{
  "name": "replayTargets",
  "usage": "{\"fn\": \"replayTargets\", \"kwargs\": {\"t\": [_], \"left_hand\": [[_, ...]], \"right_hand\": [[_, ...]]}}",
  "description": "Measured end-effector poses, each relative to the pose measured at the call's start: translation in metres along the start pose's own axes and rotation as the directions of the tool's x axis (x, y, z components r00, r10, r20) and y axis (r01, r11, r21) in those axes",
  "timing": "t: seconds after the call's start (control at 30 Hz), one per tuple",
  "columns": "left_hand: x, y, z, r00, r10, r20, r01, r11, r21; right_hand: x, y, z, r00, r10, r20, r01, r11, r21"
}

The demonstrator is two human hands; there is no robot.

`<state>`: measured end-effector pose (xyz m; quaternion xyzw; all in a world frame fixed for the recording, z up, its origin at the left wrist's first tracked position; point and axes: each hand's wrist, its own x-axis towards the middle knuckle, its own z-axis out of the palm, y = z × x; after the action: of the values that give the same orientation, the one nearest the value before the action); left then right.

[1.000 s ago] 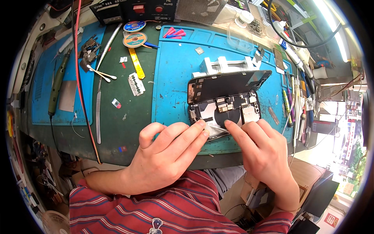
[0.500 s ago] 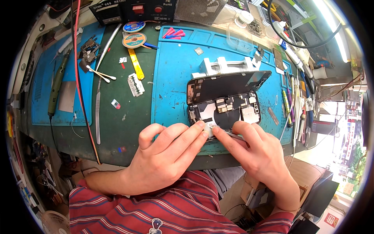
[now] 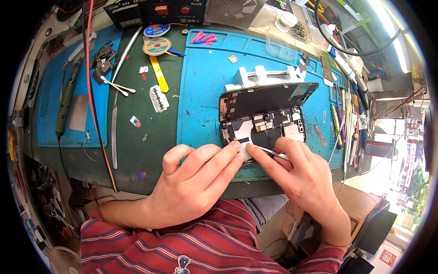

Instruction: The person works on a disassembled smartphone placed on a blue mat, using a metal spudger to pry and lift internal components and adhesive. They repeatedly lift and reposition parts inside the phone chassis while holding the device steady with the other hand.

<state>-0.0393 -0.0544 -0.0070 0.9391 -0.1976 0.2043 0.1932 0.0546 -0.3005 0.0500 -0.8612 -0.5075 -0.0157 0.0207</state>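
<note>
The head view shows one smartphone (image 3: 267, 106) on the bench (image 3: 150, 160), already opened, not yet closed up. At its near edge the left hand (image 3: 196, 178) has its grip pinched on one small white piece (image 3: 245, 149); the right hand (image 3: 305, 176), fingers closed, holds one slim metal tool (image 3: 275, 154). Leftward lie two cotton swabs (image 3: 119, 86) and one razor blade (image 3: 159, 99).

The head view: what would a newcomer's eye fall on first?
Probably the opened phone on the blue mat, its dark panel tilted up. The left hand and right hand are close together at its near edge, the right holding a slim silver tool. Left of the mat, a razor blade lies on the green surface.
</note>
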Motion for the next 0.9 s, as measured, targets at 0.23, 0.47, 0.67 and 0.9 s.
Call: {"fn": "replayTargets", "kwargs": {"t": [0.23,0.47,0.67,0.9], "left_hand": [[0.001,0.0,-0.001,1.0,0.001,0.003,-0.001,1.0,-0.003],[0.0,0.0,0.0,1.0,-0.001,-0.003,0.001,1.0,-0.002],[0.001,0.0,-0.001,1.0,-0.003,0.0,0.003,1.0,-0.007],[0.001,0.0,0.0,1.0,-0.002,0.005,0.002,1.0,0.0]], "right_hand": [[0.001,-0.001,0.0,0.999,0.037,0.003,-0.037,0.999,0.017],[-0.002,-0.008,-0.004,0.999,0.034,-0.006,-0.034,0.999,0.017],[-0.005,-0.008,-0.007,0.997,-0.021,-0.074,0.014,0.996,-0.083],[-0.009,-0.014,-0.002,0.996,0.037,-0.081,-0.034,0.999,0.034]]}}
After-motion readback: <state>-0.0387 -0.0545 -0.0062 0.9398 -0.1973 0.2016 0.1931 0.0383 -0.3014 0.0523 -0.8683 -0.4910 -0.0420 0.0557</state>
